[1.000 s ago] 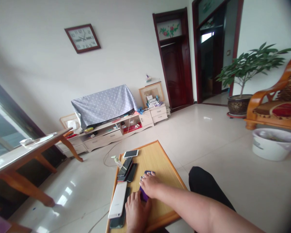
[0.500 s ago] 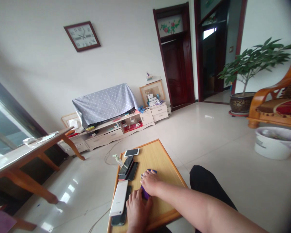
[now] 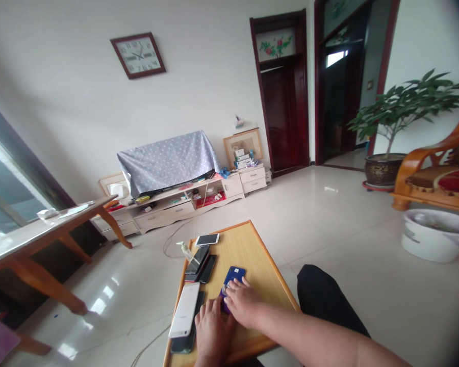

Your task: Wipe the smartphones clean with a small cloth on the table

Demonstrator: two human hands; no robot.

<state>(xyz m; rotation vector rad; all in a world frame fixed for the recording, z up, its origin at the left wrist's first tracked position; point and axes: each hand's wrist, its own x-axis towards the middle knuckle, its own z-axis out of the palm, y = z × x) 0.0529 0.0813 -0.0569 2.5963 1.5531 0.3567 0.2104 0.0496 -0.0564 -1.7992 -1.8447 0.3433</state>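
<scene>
A blue-purple smartphone (image 3: 236,273) lies back up on the small wooden table, its lower part mostly covered by my hands. My left hand (image 3: 214,326) grips the near end of it, fingers along one side and thumb on the other. My right hand (image 3: 245,302) rests across the middle of the phone with bent fingers. Under those fingertips a small pale, crumpled-looking piece (image 3: 226,289) shows; its kind I cannot make out. Left of my left hand, a white phone (image 3: 185,311) overlaps a dark phone (image 3: 183,345).
Farther along the wooden tabletop (image 3: 248,244) lie stacked dark phones (image 3: 206,270), a clear pump bottle (image 3: 186,252) and a white-framed phone (image 3: 207,239). My dark-clothed knee (image 3: 317,285) is at the right. A white bucket (image 3: 424,239) stands on the floor.
My right hand has slid down the phone toward me, uncovering its blue far end. My left hand still holds the near end. The view has shifted slightly.
</scene>
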